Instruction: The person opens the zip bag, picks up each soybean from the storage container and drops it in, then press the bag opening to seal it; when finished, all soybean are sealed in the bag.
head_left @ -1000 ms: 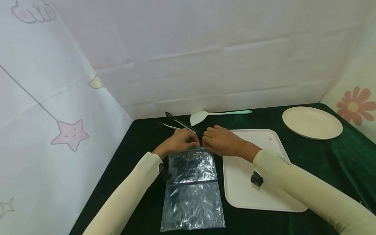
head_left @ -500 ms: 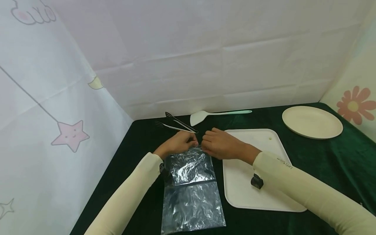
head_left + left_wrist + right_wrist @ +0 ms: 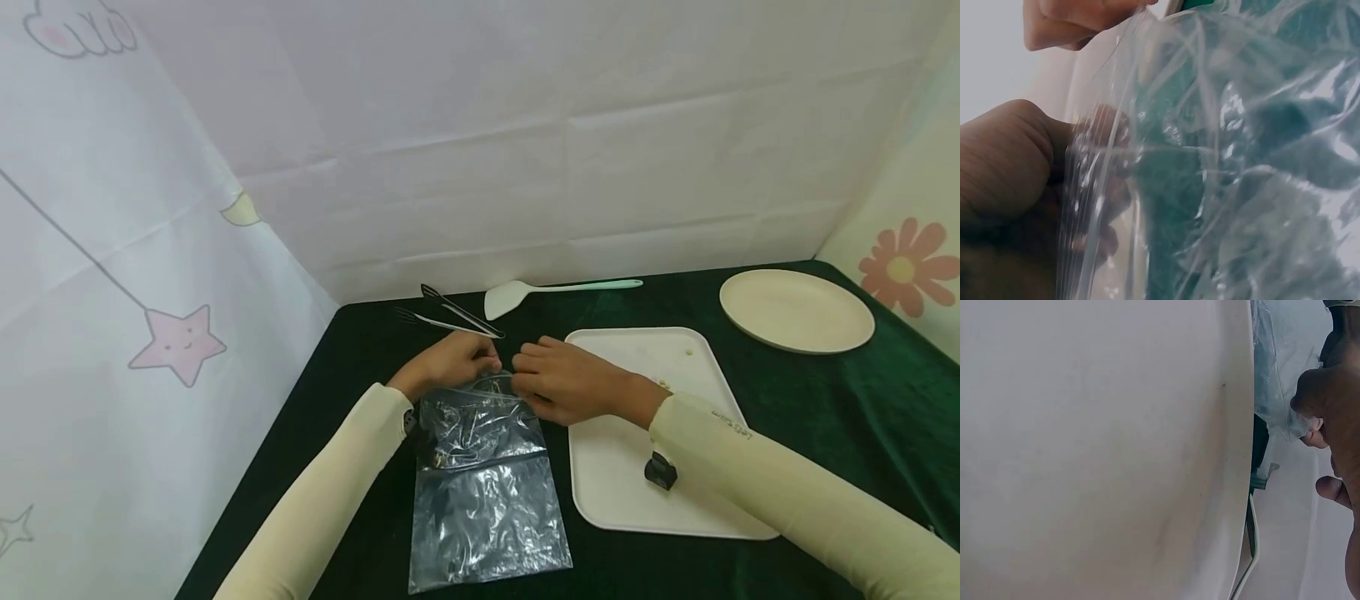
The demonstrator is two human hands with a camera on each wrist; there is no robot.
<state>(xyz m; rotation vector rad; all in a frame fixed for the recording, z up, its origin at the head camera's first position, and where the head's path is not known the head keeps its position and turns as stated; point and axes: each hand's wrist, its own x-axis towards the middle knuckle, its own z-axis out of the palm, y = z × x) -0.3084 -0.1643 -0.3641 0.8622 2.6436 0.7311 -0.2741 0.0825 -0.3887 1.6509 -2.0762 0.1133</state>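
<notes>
A clear zip-top plastic bag (image 3: 491,525) lies on the dark green cloth in the head view, its top edge lifted. My left hand (image 3: 453,358) pinches the left side of that edge, and my right hand (image 3: 566,379) pinches the right side. Between them the bag's mouth gapes a little. Up close in the left wrist view, the left thumb (image 3: 1007,159) presses the zip strip of the bag (image 3: 1260,156), with fingers showing through the film. In the right wrist view the right hand (image 3: 1338,406) holds a corner of the bag (image 3: 1275,369).
A white tray (image 3: 622,492) sits under my right forearm, with a few small crumbs on it. Behind the hands lie metal tongs (image 3: 457,312) and a white spatula (image 3: 510,298) with a pale green handle. An oval cream plate (image 3: 798,310) stands at the back right.
The bag's top edges have drawn apart into a small opening. My right hand has shifted slightly right and down. Crumbs on the tray near the right wrist have come into sight.
</notes>
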